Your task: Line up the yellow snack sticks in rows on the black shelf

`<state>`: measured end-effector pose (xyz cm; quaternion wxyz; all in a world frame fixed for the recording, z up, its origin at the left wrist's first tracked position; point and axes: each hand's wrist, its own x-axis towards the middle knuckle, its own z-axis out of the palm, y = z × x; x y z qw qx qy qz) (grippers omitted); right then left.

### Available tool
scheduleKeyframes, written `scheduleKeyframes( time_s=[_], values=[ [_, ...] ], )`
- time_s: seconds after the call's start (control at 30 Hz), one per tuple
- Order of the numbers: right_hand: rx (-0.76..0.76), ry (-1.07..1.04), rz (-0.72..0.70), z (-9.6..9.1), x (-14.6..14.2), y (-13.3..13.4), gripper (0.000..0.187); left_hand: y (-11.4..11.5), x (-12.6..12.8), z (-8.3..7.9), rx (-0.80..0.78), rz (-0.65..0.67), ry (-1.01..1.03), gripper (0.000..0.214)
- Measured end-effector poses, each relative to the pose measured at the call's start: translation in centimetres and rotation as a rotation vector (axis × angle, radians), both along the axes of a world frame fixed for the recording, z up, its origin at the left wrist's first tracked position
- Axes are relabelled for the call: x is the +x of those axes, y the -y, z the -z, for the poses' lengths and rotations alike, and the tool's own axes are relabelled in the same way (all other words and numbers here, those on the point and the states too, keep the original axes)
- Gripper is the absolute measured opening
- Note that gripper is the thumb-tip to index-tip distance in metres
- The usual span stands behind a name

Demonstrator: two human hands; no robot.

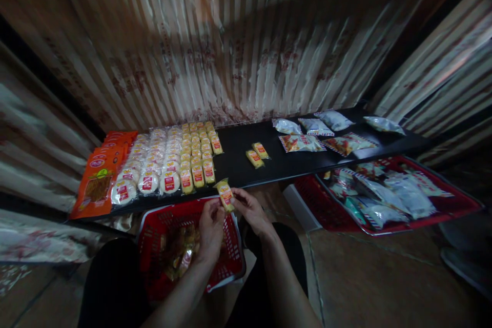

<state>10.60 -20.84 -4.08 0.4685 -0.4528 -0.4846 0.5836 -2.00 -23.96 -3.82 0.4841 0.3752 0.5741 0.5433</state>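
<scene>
Between my two hands is a yellow wrapped snack cake with a red label, held just off the shelf's front edge. My left hand pinches its lower left side, fingers curled. On its right side, my right hand grips it with thumb and fingers. Rows of matching yellow cakes stand on the black shelf, and two more cakes lie apart to their right. Below my hands sits a red basket with more wrapped pieces inside.
White round packaged snacks and orange packets fill the shelf's left end. Several white-and-red bags lie toward its right. A second red basket full of bags stands below right. Pleated curtain hangs behind.
</scene>
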Motion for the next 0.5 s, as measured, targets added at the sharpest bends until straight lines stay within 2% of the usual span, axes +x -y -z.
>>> scheduleKeyframes(
  time_s=[0.23, 0.5],
  values=[
    [0.024, -0.006, 0.165, 0.3, -0.2, -0.3, 0.049, -0.7, 1.0, -0.3, 0.019, 0.041, -0.210, 0.026],
    [0.084, 0.059, 0.318, 1.3, -0.5, -2.1, 0.049, -3.1, 2.0, -0.8, -0.008, 0.055, -0.045, 0.032]
  ],
)
